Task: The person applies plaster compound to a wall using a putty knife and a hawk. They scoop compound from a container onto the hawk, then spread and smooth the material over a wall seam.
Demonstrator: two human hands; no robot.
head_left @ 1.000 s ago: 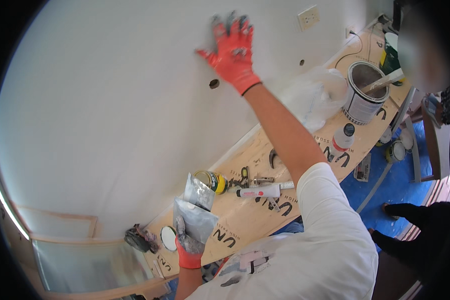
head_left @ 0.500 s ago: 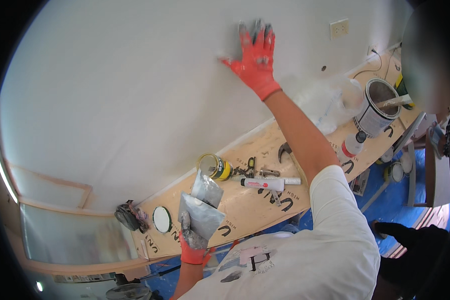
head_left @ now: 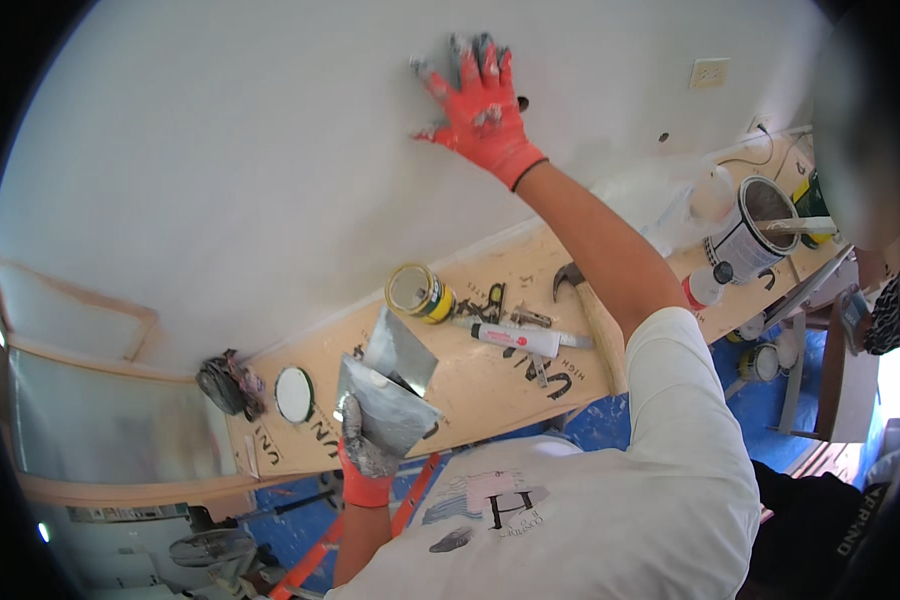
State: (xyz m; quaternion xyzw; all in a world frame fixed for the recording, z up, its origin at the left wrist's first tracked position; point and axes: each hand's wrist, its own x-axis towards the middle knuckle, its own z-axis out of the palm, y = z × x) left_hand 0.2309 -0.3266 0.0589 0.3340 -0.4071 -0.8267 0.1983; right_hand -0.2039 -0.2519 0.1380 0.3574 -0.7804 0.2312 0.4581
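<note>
My right hand, in a plaster-smeared red glove, lies spread against the white wall, holding nothing. A dark hole shows beside it. Below left, my left hand, gloved alike, grips two broad, flat metal spreaders above the board-topped bench. Near them stand an open yellow tin and a round white lid. A white tube, small metal tools and a hammer lie further right, partly behind my right forearm.
Farther right are a plastic bag, a bottle and a large pail with a stick. An outlet is on the wall. Another person's dark clothing shows lower right. Blue floor covering and a fan are below the bench.
My right hand has slid leftward along the wall, its fingers still spread. My view has shifted, showing more under the bench at left. The spreaders remain in my left hand.
</note>
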